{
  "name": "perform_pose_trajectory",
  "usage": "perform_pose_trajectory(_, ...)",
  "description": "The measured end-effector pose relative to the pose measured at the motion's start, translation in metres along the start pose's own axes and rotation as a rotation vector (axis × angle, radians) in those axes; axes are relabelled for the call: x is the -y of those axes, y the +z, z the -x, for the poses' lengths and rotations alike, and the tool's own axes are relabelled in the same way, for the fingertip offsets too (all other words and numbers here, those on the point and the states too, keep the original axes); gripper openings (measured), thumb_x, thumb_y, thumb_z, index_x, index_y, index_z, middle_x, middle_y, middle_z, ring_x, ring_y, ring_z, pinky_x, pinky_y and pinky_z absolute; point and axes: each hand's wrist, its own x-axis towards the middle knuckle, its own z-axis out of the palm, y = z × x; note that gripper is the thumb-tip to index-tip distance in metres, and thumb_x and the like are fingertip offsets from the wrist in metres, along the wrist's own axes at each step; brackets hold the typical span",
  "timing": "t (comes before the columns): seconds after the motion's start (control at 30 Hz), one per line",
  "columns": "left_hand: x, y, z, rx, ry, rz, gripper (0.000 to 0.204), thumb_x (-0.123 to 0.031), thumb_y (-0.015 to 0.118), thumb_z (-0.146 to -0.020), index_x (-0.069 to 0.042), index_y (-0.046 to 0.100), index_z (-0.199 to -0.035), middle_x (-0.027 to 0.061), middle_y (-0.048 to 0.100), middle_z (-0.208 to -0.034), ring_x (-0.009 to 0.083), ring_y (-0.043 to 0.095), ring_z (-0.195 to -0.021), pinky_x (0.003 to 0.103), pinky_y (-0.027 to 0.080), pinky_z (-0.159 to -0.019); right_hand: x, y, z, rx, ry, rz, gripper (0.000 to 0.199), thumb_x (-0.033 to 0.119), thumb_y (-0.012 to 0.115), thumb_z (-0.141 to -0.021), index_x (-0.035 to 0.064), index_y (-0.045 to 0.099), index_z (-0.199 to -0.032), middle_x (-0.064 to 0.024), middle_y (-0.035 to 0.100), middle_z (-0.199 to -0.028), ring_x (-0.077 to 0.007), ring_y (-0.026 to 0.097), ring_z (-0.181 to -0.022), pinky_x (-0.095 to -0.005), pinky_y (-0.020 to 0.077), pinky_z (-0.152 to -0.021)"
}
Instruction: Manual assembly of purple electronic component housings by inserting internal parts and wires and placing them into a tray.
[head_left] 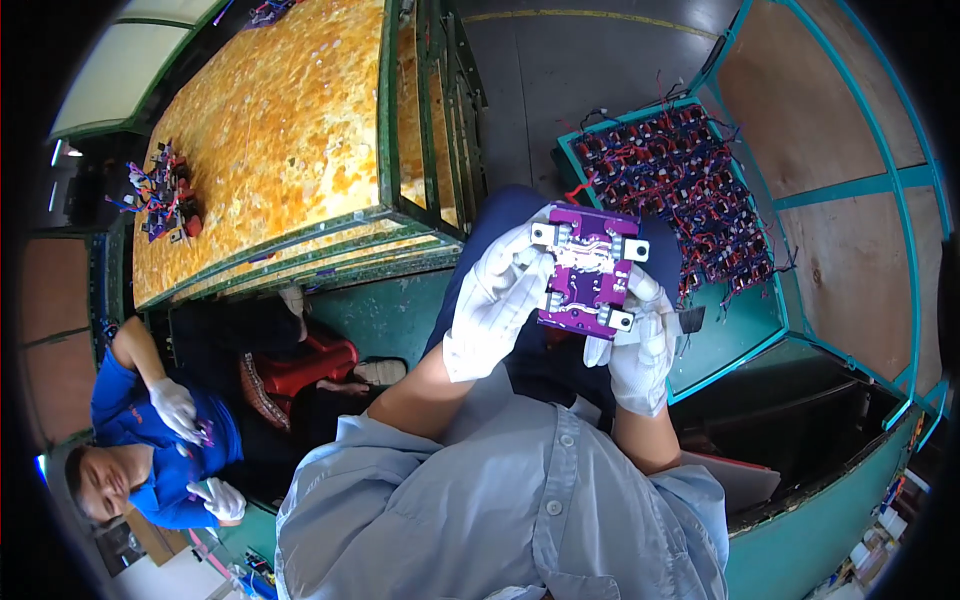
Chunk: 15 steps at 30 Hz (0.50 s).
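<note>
A purple circuit board (590, 272) with pale metal terminal blocks at its corners is held up in front of my chest. White, shiny patches run across its middle. My left hand (500, 290), in a white glove, is closed on the board's left edge. Along the lower right edge, my gloved right hand (642, 335) is closed too, its fingers partly hidden by the board. A small dark piece like a brush head (691, 320) sticks out at the right side of that hand; how it is held is hidden.
At right, a teal-edged tray (725, 350) carries several rows of wired boards (680, 190). A tiered rack with a mottled yellow top (290, 120) stands at left, holding more wired boards (165, 195). A gloved co-worker in blue (190, 450) sits lower left near a red stool (310, 370).
</note>
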Motion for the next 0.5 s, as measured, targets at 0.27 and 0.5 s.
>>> perform_pose_trajectory(0.27, -0.003, -0.017, 0.017, 0.039, -0.137, 0.239, 0.037, -0.011, 0.052, -0.084, -0.002, 0.041, -0.118, 0.0033, 0.053, -0.096, 0.0055, 0.050, -0.085, 0.021, 0.042, -0.072, -0.011, 0.012, -0.005, -0.168, -0.058, 0.638, 0.045, 0.024, 0.042, -0.084, -0.0026, 0.036, -0.120, -0.0127, 0.052, -0.106, -0.0175, 0.054, -0.090, -0.0286, 0.0452, -0.079)
perform_pose_trajectory(0.5, -0.029, 0.000, 0.029, 0.345, -0.041, 0.090, 0.035, -0.008, 0.046, -0.085, 0.001, 0.042, -0.119, 0.0068, 0.051, -0.111, 0.0126, 0.046, -0.102, 0.026, 0.036, -0.087, -0.046, -0.055, -0.013, 0.159, -0.551, 1.042, 0.045, 0.033, 0.041, -0.085, 0.0003, 0.044, -0.116, -0.0163, 0.045, -0.119, -0.0259, 0.047, -0.104, -0.0409, 0.0349, -0.091)
